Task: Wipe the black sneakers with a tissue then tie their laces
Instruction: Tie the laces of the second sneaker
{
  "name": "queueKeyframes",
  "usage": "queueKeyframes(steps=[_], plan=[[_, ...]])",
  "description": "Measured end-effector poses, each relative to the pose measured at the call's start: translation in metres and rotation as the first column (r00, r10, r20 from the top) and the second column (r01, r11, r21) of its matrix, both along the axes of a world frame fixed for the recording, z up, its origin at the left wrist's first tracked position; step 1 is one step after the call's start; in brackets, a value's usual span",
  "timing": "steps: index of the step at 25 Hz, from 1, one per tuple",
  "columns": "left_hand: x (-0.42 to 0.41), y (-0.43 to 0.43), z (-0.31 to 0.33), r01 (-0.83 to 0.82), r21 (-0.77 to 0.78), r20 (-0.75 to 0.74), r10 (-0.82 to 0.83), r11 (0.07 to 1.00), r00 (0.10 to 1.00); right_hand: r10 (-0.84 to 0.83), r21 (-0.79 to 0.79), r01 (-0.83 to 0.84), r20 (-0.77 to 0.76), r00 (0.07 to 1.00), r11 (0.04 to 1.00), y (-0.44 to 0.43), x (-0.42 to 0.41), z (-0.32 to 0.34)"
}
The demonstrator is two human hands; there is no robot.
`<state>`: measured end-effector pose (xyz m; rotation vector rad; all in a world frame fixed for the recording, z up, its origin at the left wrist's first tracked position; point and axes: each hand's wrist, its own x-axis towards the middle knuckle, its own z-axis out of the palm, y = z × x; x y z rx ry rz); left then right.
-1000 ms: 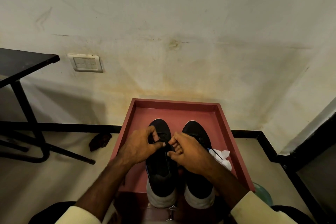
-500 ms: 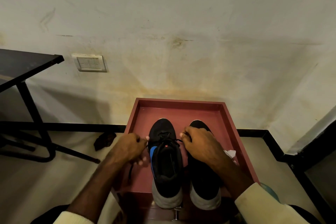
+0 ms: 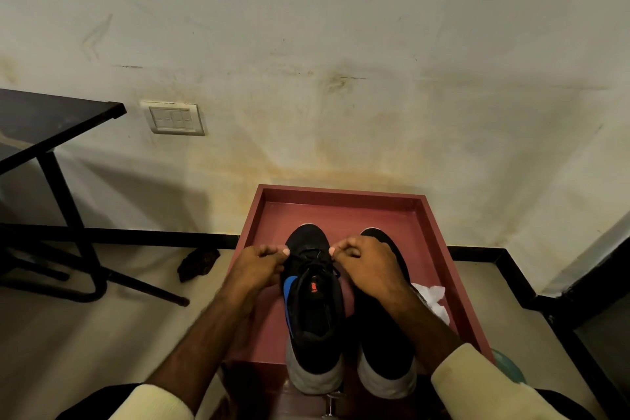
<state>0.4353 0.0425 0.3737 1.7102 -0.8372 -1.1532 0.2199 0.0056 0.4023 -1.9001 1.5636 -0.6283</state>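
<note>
Two black sneakers with pale heels stand side by side, toes toward the wall, in a red tray [image 3: 341, 196]. The left sneaker [image 3: 313, 310] shows a blue patch and an orange tongue label. The right sneaker [image 3: 385, 344] is partly under my right forearm. My left hand [image 3: 260, 262] pinches a black lace end at the left sneaker's left side. My right hand [image 3: 368, 264] pinches the other lace end at its right side. The laces [image 3: 315, 257] stretch between both fists over the front of the shoe. A crumpled white tissue [image 3: 431, 298] lies in the tray, right of the sneakers.
The tray sits against a stained pale wall with a switch plate [image 3: 174, 119]. A black metal table [image 3: 51, 133] stands at the left. A dark crumpled object [image 3: 197, 264] lies on the floor by the tray. A green round thing [image 3: 508, 365] peeks out at the tray's near right corner.
My hands have moved apart from the middle of the left sneaker to its two sides, drawing the lace ends outward; over the last half second they have shifted slightly toward the toe.
</note>
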Motion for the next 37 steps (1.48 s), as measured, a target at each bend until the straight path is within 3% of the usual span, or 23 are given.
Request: queueKeyframes(steps=[2,6,9,14,17,19,23,29,33,34,37], plan=[[-0.003,0.001,0.002,-0.032,-0.025,-0.071,0.03,0.999,0.997,-0.008,0.011,0.006,0.233,0.972,1.0,0.001,0.0,0.004],[-0.009,0.002,-0.003,0.062,0.09,0.181,-0.078,0.994,0.98,-0.002,0.063,-0.039,0.543,0.84,0.997,0.005,0.003,0.013],[-0.015,-0.002,-0.005,0.036,0.03,0.203,-0.041,0.999,0.978,-0.019,0.091,-0.062,0.698,0.716,0.994,0.008,0.003,0.019],[-0.014,0.0,0.02,-0.098,-0.16,-0.237,0.059,0.982,0.97,0.019,0.065,-0.098,0.734,0.679,0.993,0.009,-0.005,0.024],[-0.008,0.005,0.033,-0.189,-0.155,-0.524,0.082,0.97,0.848,-0.04,0.119,-0.091,0.791,0.61,0.989,0.009,-0.006,0.023],[0.001,0.01,0.033,-0.219,-0.128,-0.595,0.102,0.967,0.797,-0.108,0.19,-0.079,0.804,0.585,0.979,0.007,-0.008,0.02],[0.02,0.022,0.026,-0.268,-0.115,-0.479,0.183,0.957,0.859,-0.205,0.276,0.006,0.701,0.683,0.961,0.005,-0.017,0.004],[0.036,0.032,0.014,-0.241,-0.051,-0.26,0.22,0.969,0.94,-0.207,0.265,0.043,0.631,0.748,0.963,0.004,-0.022,0.005],[0.033,0.036,0.02,-0.17,-0.076,-0.159,0.156,0.983,0.975,-0.221,0.254,0.079,0.603,0.767,0.964,0.002,-0.021,0.006],[0.032,0.037,0.023,-0.14,-0.116,-0.113,0.127,0.983,0.985,-0.209,0.242,0.074,0.601,0.771,0.968,0.001,-0.021,0.008],[0.03,0.036,0.033,0.036,-0.224,0.21,0.012,0.974,0.978,-0.08,0.124,0.011,0.56,0.824,0.992,0.003,-0.02,0.011]])
